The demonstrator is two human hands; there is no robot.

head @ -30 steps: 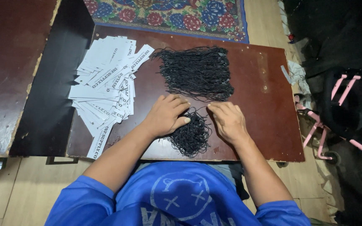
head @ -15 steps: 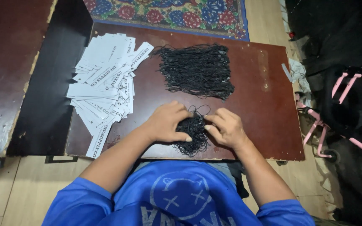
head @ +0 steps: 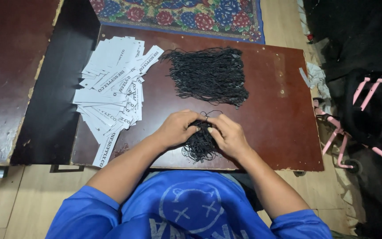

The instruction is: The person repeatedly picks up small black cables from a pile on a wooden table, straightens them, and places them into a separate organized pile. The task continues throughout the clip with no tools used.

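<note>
My hands on the cords.
Left hand [head: 178, 128] and right hand [head: 229, 134] both pinch the small cord bunch [head: 200, 145] on the counter [head: 279, 119]; tags [head: 111, 84] lie left.

Bare desk [head: 284, 115] lies open at the right of the frame, clear to its edge. Centre top, the large heap of black cords [head: 211, 75] blocks the way; at upper left, the fanned white paper tags [head: 111, 84] block it. A narrow lane runs between them.
</note>
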